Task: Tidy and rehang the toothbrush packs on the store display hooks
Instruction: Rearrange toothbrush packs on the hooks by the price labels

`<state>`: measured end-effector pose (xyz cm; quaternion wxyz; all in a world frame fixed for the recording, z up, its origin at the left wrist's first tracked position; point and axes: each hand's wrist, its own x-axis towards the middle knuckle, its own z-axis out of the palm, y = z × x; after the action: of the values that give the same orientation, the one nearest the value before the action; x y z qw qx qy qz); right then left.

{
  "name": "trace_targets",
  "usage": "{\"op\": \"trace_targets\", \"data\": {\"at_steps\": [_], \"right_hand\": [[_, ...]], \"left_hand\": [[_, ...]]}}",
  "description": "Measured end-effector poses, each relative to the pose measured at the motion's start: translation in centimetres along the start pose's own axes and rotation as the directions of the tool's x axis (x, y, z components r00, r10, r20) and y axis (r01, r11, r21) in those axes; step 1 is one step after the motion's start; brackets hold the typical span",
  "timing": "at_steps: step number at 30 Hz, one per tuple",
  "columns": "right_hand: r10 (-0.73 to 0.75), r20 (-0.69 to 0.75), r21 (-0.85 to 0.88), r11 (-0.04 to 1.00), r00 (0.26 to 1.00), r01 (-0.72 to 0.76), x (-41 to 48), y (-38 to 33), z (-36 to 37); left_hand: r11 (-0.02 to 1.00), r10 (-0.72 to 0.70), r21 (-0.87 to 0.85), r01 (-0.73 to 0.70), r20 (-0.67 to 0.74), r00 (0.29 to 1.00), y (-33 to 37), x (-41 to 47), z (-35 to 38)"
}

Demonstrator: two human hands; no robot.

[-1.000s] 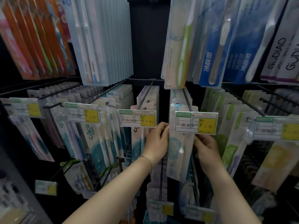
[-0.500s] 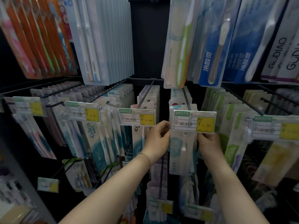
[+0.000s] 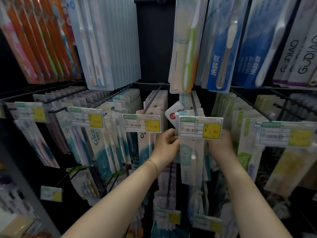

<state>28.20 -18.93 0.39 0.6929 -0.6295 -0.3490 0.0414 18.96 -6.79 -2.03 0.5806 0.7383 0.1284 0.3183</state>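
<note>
Two hands at one pack (image 3: 192, 162) | my left hand (image 3: 167, 145): fingers curled, pinching its left edge | my right hand (image 3: 221, 143): blurred, fingers behind tag (image 3: 200, 127), grip untellable | step: I judge squaring front pack on hook (image 3: 193, 103) | next: level it, slide back | pack: clear, teal card, upright under tag; header (image 3: 173, 112) behind tilts left

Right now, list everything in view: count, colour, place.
orange packs: many, orange, top left
pale blue packs: many, pale blue, top centre
blue packs: several, blue, top right
GUDIAO packs: several, white, far top right
price tags: five, white-yellow, middle row; more below
hooks: many, black, middle row
teal pack: one, teal-white, under centre tag
tilted card: one, white with red dot, beside centre tag
left grip: one, pinches teal pack's left edge
right grip: one, at pack's right edge, fingers hidden
</note>
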Motion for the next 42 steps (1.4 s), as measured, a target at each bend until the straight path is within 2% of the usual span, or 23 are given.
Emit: {"op": "trace_targets", "data": {"at_steps": [7,11,16,20,25,28,31,35,42], "right_hand": [[0.108,0.057,0.042,0.993,0.992,-0.111,-0.9,1.4,0.3],[0.157,0.064,0.063,0.985,0.985,-0.161,-1.6,2.7,0.4],[0.141,-0.048,0.054,0.989,0.989,-0.138,-2.6,3.4,0.3],[0.140,-0.083,0.008,0.990,0.987,-0.140,-3.7,3.7,-0.2],[0.055,-0.108,-0.059,0.996,0.993,-0.062,-5.7,3.2,-0.5],[0.071,-0.156,-0.050,0.996,0.985,-0.080,-6.9,2.8,-0.5],[0.067,-0.171,-0.076,0.994,0.983,-0.081,-8.3,2.7,-0.4],[0.044,-0.077,-0.119,0.992,0.996,-0.053,-10.3,2.1,-0.4],[0.055,0.253,-0.109,0.994,0.966,-0.028,-13.1,0.9,0.7]], "left_hand": [[0.999,-0.030,0.014,0.031,-0.083,0.996,-0.6,-0.6,-0.4],[0.977,0.064,0.212,-0.032,-0.142,0.988,-0.3,-1.6,-0.5],[0.884,0.263,0.435,-0.172,-0.160,0.951,-0.3,-3.1,-1.0],[0.835,0.305,0.528,-0.157,-0.207,0.929,-0.2,-4.5,-1.4],[0.850,0.267,0.518,-0.092,-0.273,0.924,0.3,-6.2,-2.0],[0.839,0.322,0.528,-0.129,-0.292,0.901,0.1,-7.6,-2.6],[0.865,0.350,0.470,-0.178,-0.310,0.884,-0.3,-9.2,-3.3],[0.883,0.353,0.420,-0.212,-0.293,0.889,-0.4,-11.3,-3.7],[0.868,0.384,0.400,-0.294,-0.167,0.908,-0.5,-14.2,-3.0]]}}
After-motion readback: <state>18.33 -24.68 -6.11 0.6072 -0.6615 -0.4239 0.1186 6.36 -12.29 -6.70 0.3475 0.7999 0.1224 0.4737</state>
